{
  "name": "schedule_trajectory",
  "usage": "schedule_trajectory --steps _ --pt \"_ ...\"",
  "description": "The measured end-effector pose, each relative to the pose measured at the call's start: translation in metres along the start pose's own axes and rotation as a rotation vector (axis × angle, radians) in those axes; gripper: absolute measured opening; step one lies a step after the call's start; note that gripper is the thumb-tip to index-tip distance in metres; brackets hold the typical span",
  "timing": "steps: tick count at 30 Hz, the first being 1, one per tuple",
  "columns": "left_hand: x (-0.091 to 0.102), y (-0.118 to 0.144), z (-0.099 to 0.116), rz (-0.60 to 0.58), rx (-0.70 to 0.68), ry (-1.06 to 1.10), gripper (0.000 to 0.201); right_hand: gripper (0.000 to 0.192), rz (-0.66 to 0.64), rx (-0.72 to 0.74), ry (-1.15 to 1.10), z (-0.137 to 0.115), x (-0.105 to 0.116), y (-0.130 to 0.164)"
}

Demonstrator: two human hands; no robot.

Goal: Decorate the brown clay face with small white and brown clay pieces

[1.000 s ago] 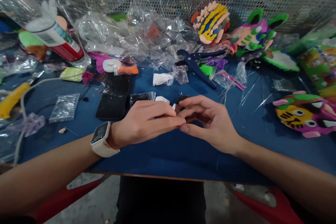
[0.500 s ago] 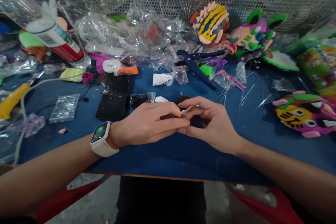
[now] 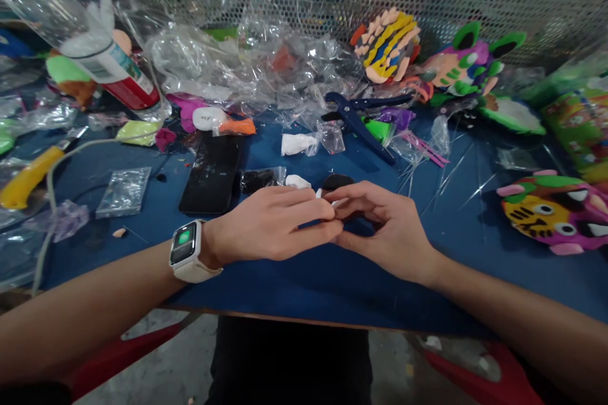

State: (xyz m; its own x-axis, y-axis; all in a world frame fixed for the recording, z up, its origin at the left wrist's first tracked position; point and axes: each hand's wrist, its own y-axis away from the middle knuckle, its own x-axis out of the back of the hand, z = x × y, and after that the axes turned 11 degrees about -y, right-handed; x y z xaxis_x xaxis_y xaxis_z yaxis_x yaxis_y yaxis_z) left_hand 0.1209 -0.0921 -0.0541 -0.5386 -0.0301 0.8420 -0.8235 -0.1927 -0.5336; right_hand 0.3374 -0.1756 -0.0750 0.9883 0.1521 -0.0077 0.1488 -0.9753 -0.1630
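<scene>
My left hand (image 3: 270,223), with a white smartwatch (image 3: 186,247) on its wrist, and my right hand (image 3: 387,231) meet fingertip to fingertip just above the blue table (image 3: 304,278). Between the pinched fingertips shows a small white piece (image 3: 334,203), mostly hidden by the fingers. Right behind the hands lie a black round foam piece (image 3: 336,181) and a white foam bit (image 3: 297,181).
A black phone (image 3: 212,172) lies left of the hands, with blue cutters (image 3: 358,119) behind. A tiger foam mask (image 3: 553,212) sits at right and more foam masks (image 3: 389,44) at the back. Crumpled clear bags (image 3: 247,66), a bottle (image 3: 102,63) and a yellow-handled tool (image 3: 26,176) crowd the left.
The fingertips of both hands have closed more tightly together around the small white piece. The watch face has lit up green. The view has shifted slightly.
</scene>
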Motion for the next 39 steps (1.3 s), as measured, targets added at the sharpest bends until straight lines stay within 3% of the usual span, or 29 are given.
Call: schedule_trajectory --steps 7,18,25,30,39 --pt "0.002 -0.001 0.000 -0.003 0.022 0.014 0.026 0.041 0.005 -0.009 -0.020 0.001 0.001 0.000" --pt "0.001 0.001 -0.001 0.021 -0.139 -0.187 0.024 0.038 0.010 0.000 0.028 0.003 0.001 0.000" --pt "0.002 0.002 0.014 0.032 -0.344 -0.491 0.011 0.033 -0.085 0.242 0.345 0.007 0.006 0.002" --pt "-0.002 0.003 0.018 0.061 -0.323 -0.521 0.013 0.031 -0.100 0.334 0.456 0.006 0.007 0.002" --pt "-0.003 0.003 0.015 0.073 -0.307 -0.496 0.012 0.030 -0.070 0.295 0.437 0.007 0.008 0.003"
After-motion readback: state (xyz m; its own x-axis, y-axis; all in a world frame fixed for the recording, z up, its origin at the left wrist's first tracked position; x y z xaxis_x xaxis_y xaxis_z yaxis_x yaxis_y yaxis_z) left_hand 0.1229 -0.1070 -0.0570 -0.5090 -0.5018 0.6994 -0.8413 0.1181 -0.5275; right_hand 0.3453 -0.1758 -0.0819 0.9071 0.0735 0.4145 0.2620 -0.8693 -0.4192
